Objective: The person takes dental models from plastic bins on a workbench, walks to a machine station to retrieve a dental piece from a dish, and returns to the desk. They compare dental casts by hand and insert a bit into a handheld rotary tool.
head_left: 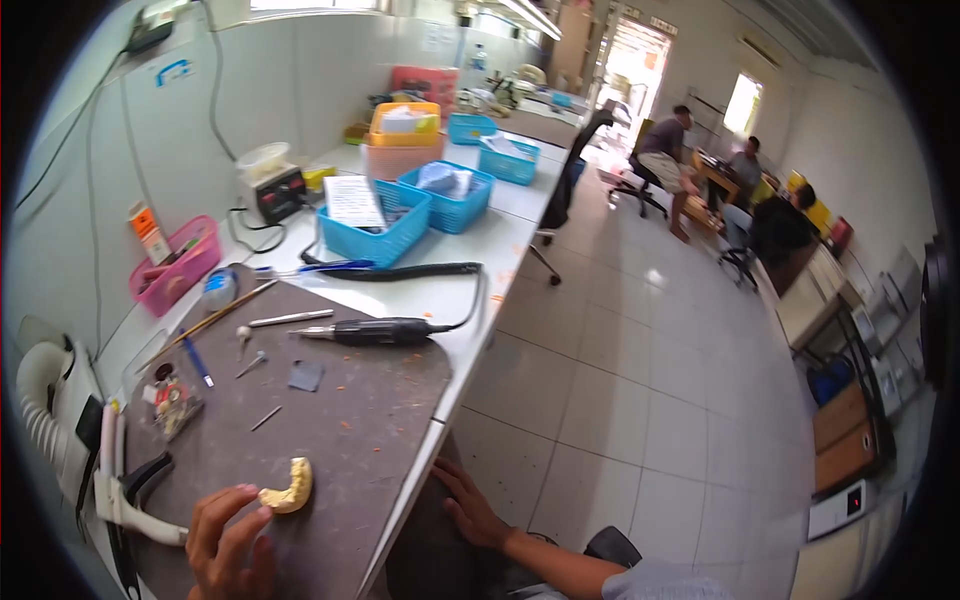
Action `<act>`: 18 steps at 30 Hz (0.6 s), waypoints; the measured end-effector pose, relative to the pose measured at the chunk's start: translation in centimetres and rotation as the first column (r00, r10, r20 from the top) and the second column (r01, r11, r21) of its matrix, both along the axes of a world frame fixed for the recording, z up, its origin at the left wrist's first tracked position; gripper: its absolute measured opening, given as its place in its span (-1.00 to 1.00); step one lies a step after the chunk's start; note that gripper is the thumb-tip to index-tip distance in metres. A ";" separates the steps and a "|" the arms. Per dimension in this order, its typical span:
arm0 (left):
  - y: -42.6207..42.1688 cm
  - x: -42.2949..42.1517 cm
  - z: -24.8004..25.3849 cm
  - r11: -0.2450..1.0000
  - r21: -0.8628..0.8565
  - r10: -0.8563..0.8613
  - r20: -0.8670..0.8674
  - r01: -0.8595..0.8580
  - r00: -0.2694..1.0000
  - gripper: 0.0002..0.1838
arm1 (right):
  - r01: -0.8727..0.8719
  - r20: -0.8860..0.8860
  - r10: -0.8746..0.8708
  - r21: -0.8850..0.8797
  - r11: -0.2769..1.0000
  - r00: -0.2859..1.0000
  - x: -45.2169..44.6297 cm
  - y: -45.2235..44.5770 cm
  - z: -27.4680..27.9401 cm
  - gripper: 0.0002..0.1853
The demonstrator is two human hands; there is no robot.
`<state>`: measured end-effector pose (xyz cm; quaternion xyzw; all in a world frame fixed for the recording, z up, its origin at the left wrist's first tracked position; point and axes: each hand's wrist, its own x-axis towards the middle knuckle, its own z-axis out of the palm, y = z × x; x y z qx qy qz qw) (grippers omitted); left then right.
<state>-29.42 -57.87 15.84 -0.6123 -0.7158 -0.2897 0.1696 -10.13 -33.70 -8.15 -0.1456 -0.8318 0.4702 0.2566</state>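
At the lower left of the view, my left hand [232, 540] is over the dark work mat, its fingers apart and slightly bent. Its fingertips are beside a pale yellow dental cast [290, 488], curved like an arch, which lies on the mat [340, 500]; whether they touch it is hard to tell. My right hand [472, 508] rests off the table's edge with fingers spread and nothing in it. Farther up the mat lie a black handpiece [380, 331] with a cord, a thin metal bit [266, 418] and a small grey square [306, 375].
Blue baskets [375, 240] with papers and a pink basket [175, 270] stand at the back of the table. A white hose [45, 430] and a curved white arm [140, 515] are at the left. Several people sit across the room near an office chair [640, 190].
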 end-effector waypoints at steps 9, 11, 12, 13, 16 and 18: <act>-0.1 0.1 0.8 1.000 -0.005 -0.016 0.000 0.016 1.000 -0.77 | -0.131 0.462 0.209 -0.195 0.972 0.862 5.9 3.1 -8.6 -0.34; -0.2 0.1 0.6 1.000 -0.017 -0.023 0.007 0.023 1.000 -0.75 | -0.077 0.436 0.231 -0.343 0.936 0.870 7.4 2.3 -7.8 -0.31; -0.2 0.1 0.6 1.000 -0.016 -0.018 -0.004 0.017 1.000 -0.75 | -0.030 0.407 0.256 -0.484 0.874 0.877 8.2 1.8 -6.6 -0.28; -0.2 0.1 0.5 1.000 -0.018 -0.013 -0.016 0.012 1.000 -0.75 | -0.023 0.405 0.247 -0.485 0.874 0.880 9.3 1.3 -5.6 -0.28; -0.2 0.0 0.4 1.000 -0.011 -0.011 -0.016 0.011 1.000 -0.74 | -0.124 0.603 0.257 -0.253 0.959 0.756 12.6 1.0 -2.9 -0.25; -0.2 0.0 0.4 1.000 -0.001 -0.024 -0.018 0.024 1.000 -0.74 | -0.255 0.655 0.279 -0.134 0.958 0.702 14.1 1.7 -1.2 -0.32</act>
